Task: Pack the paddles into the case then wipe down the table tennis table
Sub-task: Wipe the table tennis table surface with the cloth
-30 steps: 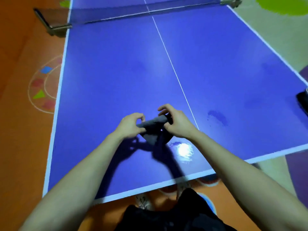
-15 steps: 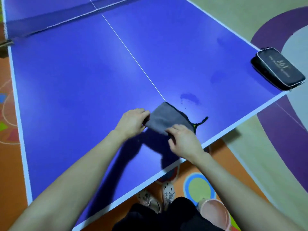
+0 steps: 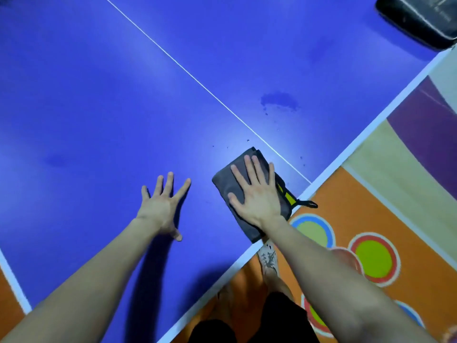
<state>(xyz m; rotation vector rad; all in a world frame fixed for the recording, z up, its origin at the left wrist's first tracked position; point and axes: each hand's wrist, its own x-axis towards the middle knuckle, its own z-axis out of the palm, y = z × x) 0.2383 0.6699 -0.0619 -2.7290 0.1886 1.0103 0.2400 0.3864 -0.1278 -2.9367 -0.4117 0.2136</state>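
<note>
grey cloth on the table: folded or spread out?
Folded. The grey cloth is a compact pad, layered edges visible at its far corner, pressed flat under the right hand.

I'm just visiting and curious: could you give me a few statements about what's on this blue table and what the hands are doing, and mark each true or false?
1. The right hand lies flat on the grey cloth. True.
2. The left hand grips a paddle. False: its fingers are spread and hold nothing, and no paddle is in view.
3. The black case lies near the edge of the table, away from both hands. True.
4. The cloth is draped over the net. False: no net is in view, and the cloth lies by the near edge, beside the white centre line.
5. A darker, wet-looking patch shows beyond the cloth. True.
</note>
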